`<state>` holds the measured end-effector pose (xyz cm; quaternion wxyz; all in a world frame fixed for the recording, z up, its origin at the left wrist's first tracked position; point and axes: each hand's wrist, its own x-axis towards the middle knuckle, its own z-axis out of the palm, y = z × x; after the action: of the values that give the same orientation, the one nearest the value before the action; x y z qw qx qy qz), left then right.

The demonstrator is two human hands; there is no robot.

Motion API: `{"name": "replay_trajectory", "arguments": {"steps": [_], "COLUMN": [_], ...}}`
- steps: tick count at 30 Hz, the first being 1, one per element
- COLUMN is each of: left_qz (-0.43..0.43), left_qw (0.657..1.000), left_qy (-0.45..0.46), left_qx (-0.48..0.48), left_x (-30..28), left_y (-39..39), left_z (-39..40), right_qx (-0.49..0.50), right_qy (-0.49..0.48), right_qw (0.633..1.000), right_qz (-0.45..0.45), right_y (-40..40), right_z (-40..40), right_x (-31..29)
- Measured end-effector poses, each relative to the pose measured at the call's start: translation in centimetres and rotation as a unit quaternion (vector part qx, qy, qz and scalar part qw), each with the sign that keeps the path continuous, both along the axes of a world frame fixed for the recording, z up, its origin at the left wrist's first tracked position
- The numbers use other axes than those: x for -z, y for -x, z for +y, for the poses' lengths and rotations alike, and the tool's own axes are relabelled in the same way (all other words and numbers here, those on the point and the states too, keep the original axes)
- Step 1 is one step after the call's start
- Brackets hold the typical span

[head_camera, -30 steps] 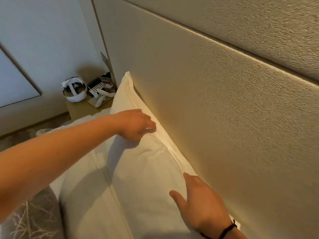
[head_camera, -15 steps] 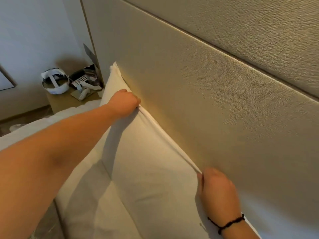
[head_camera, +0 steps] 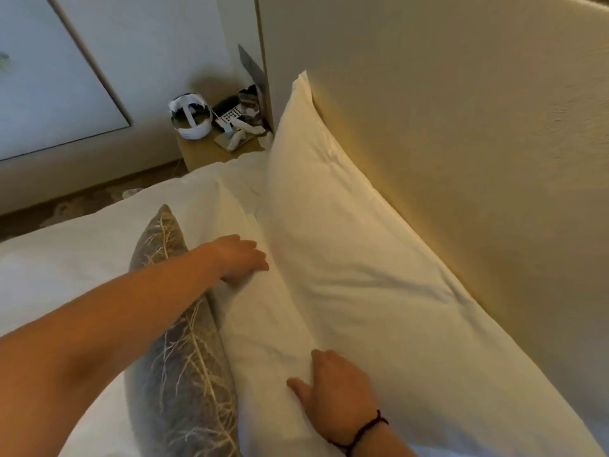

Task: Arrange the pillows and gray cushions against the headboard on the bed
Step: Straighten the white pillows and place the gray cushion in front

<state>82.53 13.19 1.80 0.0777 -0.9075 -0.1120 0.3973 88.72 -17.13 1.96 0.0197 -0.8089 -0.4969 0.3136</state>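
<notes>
A large white pillow (head_camera: 369, 258) stands leaning against the beige headboard (head_camera: 461, 127). In front of it lies a second white pillow (head_camera: 263, 324). My left hand (head_camera: 242, 258) rests on that front pillow's upper part, fingers curled on the fabric. My right hand (head_camera: 333, 387), with a dark cord at the wrist, presses flat on its lower part, fingers apart. A gray cushion (head_camera: 178, 357) with a pale branch pattern lies against the front pillow's left side, partly under my left forearm.
White bedding (head_camera: 66, 258) covers the mattress to the left. Past the bed's end stands a wooden nightstand (head_camera: 211, 153) with a white headset (head_camera: 191, 117), a keypad device and small items. A pale wall and dark carpet lie beyond.
Both hands have left the top edge of the back pillow and dropped onto the front pillow. The view has pulled back, and the gray cushion is now in sight.
</notes>
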Motion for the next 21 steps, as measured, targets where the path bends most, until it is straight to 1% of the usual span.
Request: {"name": "replay_trajectory", "arguments": {"steps": [1,3,6,7,10,13,17,19,21], "left_qz": [0.013,0.012,-0.011,-0.022,-0.056,-0.116,-0.189,-0.241,-0.270], "left_qw": [1.000,0.999,0.997,0.997,0.997,0.992,0.980,0.968,0.959], "left_qy": [-0.007,-0.028,-0.051,-0.056,-0.053,-0.055,-0.063,-0.069,-0.079], "left_qx": [0.021,0.045,0.048,0.047,0.028,0.019,0.015,-0.013,-0.041], "left_x": [0.7,1.2,1.5,1.8,2.3,1.5,-0.9,-2.3,-3.4], "left_y": [0.2,0.0,0.0,0.1,1.0,2.1,4.3,5.4,5.6], "left_z": [-0.3,-0.5,-0.9,-1.2,-1.7,-1.2,0.7,2.0,2.8], "right_qx": [-0.003,0.026,0.082,0.087,0.062,0.058,0.022,0.013,0.014], "right_qy": [0.047,0.091,0.099,0.095,0.074,0.039,-0.024,-0.077,-0.097], "right_qw": [0.999,0.995,0.990,0.990,0.994,0.996,0.997,0.995,0.994], "right_qz": [0.015,0.028,0.055,0.065,0.058,0.057,0.071,0.065,0.055], "right_y": [0.9,1.7,1.6,1.6,2.2,2.7,2.7,2.5,2.0], "right_z": [0.3,0.5,0.9,1.2,1.7,1.5,2.0,2.9,3.9], "right_x": [1.2,2.8,4.1,4.3,4.8,4.7,2.7,1.4,0.5]}}
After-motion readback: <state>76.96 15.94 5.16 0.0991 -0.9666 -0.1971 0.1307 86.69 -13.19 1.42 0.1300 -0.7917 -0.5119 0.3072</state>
